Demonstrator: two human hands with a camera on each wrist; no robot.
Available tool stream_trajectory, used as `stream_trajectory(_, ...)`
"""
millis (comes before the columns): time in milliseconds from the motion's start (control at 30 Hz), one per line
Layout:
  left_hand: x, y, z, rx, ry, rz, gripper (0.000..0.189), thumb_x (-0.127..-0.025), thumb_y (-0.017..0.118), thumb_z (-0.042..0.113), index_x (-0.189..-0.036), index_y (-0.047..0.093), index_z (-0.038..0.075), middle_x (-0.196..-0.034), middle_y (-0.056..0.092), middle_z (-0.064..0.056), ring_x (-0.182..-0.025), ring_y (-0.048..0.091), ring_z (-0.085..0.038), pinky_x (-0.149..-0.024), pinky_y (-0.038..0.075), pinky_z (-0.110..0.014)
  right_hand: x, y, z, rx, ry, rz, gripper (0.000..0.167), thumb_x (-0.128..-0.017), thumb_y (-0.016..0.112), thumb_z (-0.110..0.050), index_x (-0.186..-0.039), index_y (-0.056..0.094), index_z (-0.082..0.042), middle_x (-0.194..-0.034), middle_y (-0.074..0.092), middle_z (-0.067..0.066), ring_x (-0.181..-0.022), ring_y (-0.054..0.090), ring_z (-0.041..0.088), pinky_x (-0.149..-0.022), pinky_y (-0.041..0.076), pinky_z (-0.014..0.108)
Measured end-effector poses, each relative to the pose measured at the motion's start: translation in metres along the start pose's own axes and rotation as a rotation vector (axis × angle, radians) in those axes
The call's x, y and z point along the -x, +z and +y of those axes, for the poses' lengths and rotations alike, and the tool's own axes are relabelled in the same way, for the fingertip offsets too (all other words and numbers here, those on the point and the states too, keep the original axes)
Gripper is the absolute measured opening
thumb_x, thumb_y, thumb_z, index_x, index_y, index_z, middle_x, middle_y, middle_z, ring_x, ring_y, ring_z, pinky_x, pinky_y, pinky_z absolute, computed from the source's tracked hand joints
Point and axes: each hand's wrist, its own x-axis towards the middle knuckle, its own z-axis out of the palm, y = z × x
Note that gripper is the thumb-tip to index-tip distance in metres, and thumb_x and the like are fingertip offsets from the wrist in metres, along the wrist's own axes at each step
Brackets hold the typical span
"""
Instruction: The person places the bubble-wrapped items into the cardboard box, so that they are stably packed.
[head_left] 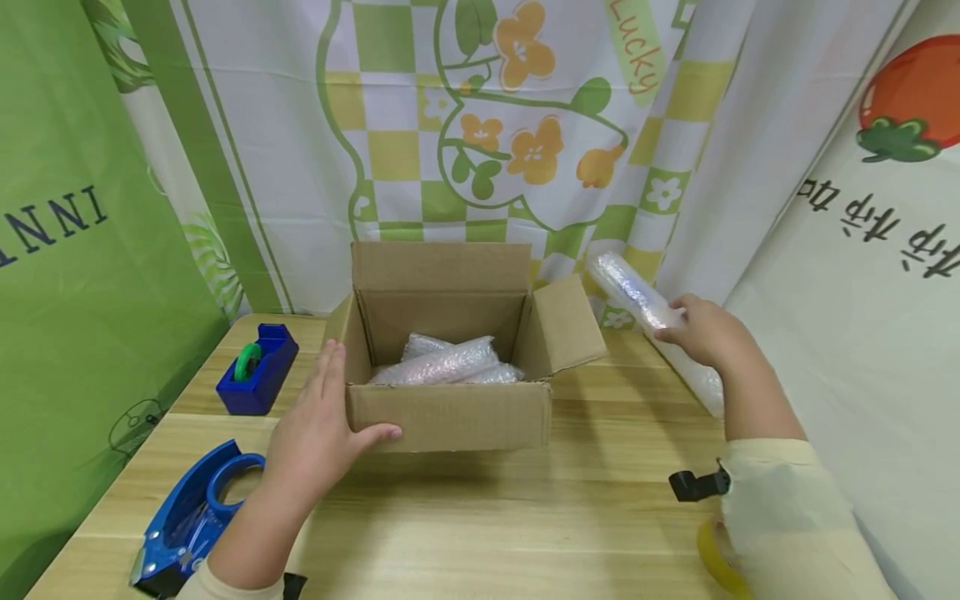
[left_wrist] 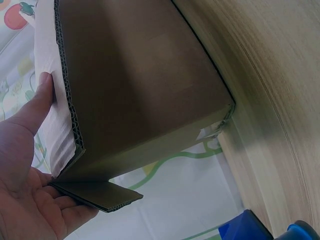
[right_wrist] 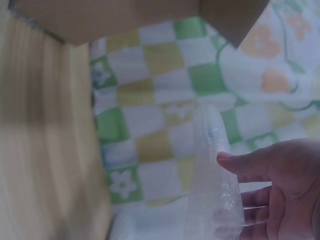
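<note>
Here, roll (head_left: 632, 290) apart from flap edge (head_left: 588, 316).

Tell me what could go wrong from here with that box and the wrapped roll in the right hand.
The wrapped roll might snag on the right flap, which juts outward on that side of the box. The right hand grips the roll near one end, so it could tip or slip. Wrapped bundles already lie overlapping inside the box, so another one may sit unevenly.
</note>
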Motion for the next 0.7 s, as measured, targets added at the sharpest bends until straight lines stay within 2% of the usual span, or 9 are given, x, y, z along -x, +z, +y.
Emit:
stream_trajectory(267, 0.0, 0.0, -0.001, -0.008, 0.005, 0.005, 0.128, -0.072, 0.073, 0.068, -0.158, 0.003, 0.003, -0.164, 0.008, -0.018, -0.147, 0.021, -0.042, -0.099, 0.044, -0.063, 0.008, -0.019, -0.036, -0.049, -0.061, 0.061, 0.071, -0.097, 0.057, -0.045, -0.149, 0.034, -0.001, -0.146, 0.039, 0.032, -0.129, 0.04, 0.053, -0.099, 0.035, 0.071)
stream_trajectory(433, 0.0, 0.0, -0.002, -0.002, 0.006, 0.014, 0.128, -0.072, 0.074, 0.068, -0.158, 0.003, 0.003, -0.164, 0.008, -0.018, -0.147, 0.022, -0.042, -0.098, 0.044, -0.063, 0.012, -0.027, -0.061, -0.057, -0.141, 0.118, 0.067, -0.097, 0.057, -0.047, -0.149, 0.037, -0.01, -0.148, 0.041, 0.027, -0.132, 0.041, 0.048, -0.1, 0.036, 0.069)
stream_trajectory(700, 0.0, 0.002, -0.003, 0.007, 0.014, 0.011, 0.128, -0.072, 0.075, 0.066, -0.158, 0.004, 0.003, -0.164, 0.009, -0.019, -0.147, 0.022, -0.042, -0.107, 0.036, -0.063, 0.014, -0.034, -0.099, -0.072, -0.233, 0.192, 0.06, -0.096, 0.061, -0.04, -0.148, 0.042, -0.016, -0.148, 0.046, 0.02, -0.133, 0.043, 0.043, -0.101, 0.036, 0.067)
